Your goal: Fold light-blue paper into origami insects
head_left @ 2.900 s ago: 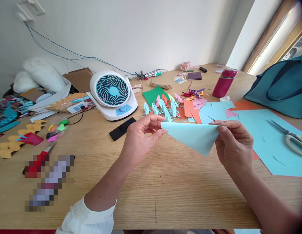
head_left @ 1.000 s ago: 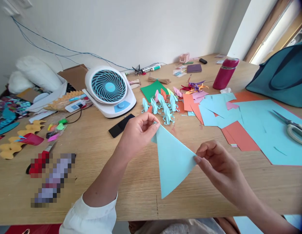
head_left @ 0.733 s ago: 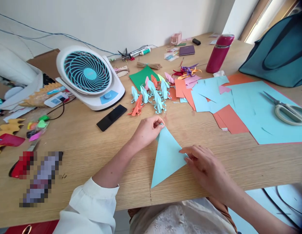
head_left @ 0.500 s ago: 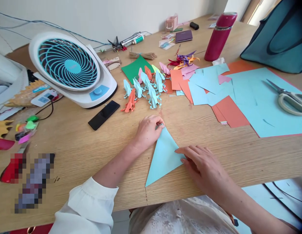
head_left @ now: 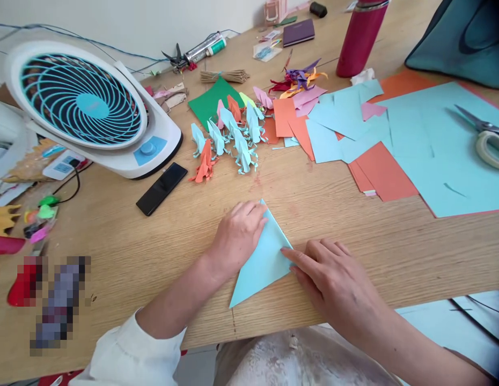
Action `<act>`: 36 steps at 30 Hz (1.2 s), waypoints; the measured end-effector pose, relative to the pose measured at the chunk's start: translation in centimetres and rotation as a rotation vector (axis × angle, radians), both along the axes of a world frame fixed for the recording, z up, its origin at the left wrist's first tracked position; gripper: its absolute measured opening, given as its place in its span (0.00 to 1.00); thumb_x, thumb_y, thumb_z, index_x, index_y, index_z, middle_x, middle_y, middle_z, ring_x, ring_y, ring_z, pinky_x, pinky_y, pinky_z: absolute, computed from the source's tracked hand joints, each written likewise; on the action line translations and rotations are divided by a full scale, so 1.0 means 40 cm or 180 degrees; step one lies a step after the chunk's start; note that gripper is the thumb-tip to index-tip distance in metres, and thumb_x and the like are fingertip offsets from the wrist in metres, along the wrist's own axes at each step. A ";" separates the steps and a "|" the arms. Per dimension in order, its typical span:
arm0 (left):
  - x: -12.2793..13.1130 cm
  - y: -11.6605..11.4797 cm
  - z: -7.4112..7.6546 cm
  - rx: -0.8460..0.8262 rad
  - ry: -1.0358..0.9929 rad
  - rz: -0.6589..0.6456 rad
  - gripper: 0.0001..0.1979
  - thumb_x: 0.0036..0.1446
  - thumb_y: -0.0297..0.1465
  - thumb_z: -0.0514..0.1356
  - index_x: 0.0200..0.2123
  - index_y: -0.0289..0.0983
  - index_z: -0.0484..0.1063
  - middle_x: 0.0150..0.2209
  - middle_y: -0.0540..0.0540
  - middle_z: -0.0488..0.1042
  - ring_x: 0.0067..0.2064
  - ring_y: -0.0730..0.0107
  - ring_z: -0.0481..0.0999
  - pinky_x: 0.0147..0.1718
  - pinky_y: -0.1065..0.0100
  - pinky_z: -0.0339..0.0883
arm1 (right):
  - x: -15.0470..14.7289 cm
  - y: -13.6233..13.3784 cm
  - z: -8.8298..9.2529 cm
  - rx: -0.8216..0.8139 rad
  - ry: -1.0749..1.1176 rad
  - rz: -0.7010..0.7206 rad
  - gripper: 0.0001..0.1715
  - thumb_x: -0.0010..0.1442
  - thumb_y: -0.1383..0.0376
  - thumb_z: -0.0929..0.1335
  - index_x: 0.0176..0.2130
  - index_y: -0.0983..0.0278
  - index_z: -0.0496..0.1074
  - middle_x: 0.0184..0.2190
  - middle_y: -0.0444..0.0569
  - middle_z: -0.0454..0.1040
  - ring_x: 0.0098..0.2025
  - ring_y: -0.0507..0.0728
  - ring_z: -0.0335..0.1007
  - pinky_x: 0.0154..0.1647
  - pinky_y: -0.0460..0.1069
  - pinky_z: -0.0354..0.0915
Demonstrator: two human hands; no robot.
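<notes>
Use the black phone (head_left: 161, 188) on the counter (head_left: 394, 257) as the reference for all positions. Markings: the fan (head_left: 92, 104), beyond and left of the phone, bears faint lettering on its blue hub, not legible; the white device (head_left: 58, 167) left of the phone carries printed blocks too small to read; the tube (head_left: 205, 48) well beyond the phone has a green label, also unreadable. A small handwritten mark (head_left: 94, 299) lies on the counter nearer and left of the phone; its characters cannot be made out. The folded light-blue sheet (head_left: 262, 260) lies flat, right of and nearer than the phone. It forms a triangle; its longest side, the long axis, runs from a far tip pointing away from the near edge to a near-left tip pointing toward that edge. The third corner points right. The left hand (head_left: 236, 238) lies over the long side, fingers extended across the paper, not gripping. The right hand (head_left: 330, 273) has index finger and thumb apart, index fingertip on the right-hand side.
</notes>
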State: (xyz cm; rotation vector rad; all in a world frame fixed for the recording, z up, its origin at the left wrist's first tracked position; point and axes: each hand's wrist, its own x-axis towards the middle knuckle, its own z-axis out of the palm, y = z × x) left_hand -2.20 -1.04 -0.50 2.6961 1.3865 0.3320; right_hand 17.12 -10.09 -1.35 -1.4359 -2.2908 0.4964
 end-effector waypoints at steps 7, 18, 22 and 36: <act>0.013 -0.073 -0.008 0.0098 0.0375 -0.0091 0.21 0.66 0.33 0.55 0.59 0.29 0.65 0.60 0.33 0.68 0.61 0.53 0.68 0.59 0.53 0.65 | 0.001 -0.006 -0.019 0.0457 -0.0396 0.0446 0.12 0.63 0.75 0.62 0.40 0.68 0.74 0.36 0.55 0.71 0.35 0.60 0.64 0.34 0.55 0.63; 0.005 -0.079 -0.036 0.0185 0.0414 0.0068 0.24 0.67 0.37 0.51 0.61 0.30 0.61 0.63 0.34 0.66 0.62 0.52 0.66 0.56 0.51 0.65 | 0.003 -0.005 -0.033 0.0808 -0.0297 0.0587 0.18 0.64 0.75 0.61 0.49 0.73 0.74 0.50 0.56 0.74 0.40 0.60 0.63 0.39 0.56 0.66; 0.001 -0.080 -0.039 0.0144 0.0382 0.0044 0.24 0.68 0.37 0.49 0.62 0.30 0.60 0.64 0.34 0.63 0.66 0.54 0.62 0.58 0.53 0.62 | 0.005 -0.007 -0.034 0.0824 -0.0331 0.0597 0.19 0.63 0.75 0.60 0.51 0.73 0.73 0.51 0.56 0.74 0.40 0.61 0.63 0.39 0.56 0.65; -0.008 -0.082 -0.037 -0.0302 0.0267 -0.0034 0.29 0.68 0.40 0.50 0.66 0.30 0.54 0.68 0.33 0.54 0.70 0.52 0.53 0.61 0.50 0.54 | 0.096 0.097 0.009 -0.0032 0.0532 0.0907 0.17 0.68 0.70 0.59 0.50 0.63 0.72 0.49 0.55 0.73 0.47 0.59 0.71 0.46 0.53 0.67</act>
